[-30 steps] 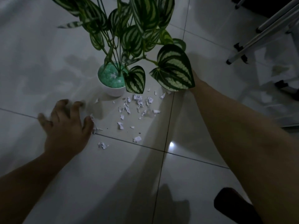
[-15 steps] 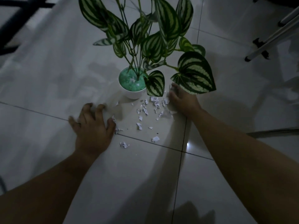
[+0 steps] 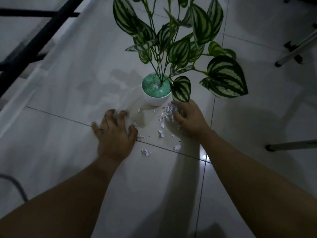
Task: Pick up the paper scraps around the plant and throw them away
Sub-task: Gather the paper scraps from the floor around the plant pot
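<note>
A plant with striped green leaves (image 3: 223,78) stands in a small white pot (image 3: 155,99) filled with green gravel, on a pale tiled floor. Several white paper scraps (image 3: 161,133) lie scattered in front of the pot. My right hand (image 3: 190,120) rests on the floor just right of the pot, its fingers curled around a small heap of scraps (image 3: 169,111). My left hand (image 3: 114,134) lies palm down on the tiles left of the scraps, fingers spread, with a scrap (image 3: 139,137) touching its thumb side.
A black metal frame (image 3: 34,38) crosses the upper left. White metal legs with black feet (image 3: 295,52) stand at the upper right, and another leg (image 3: 291,146) lies at mid right. A dark cable (image 3: 15,186) curves at the lower left.
My right hand slid left across the floor from under the big leaf, gathering scraps toward the pot's front. My left hand stayed flat on the tiles. The camera view shifted.
</note>
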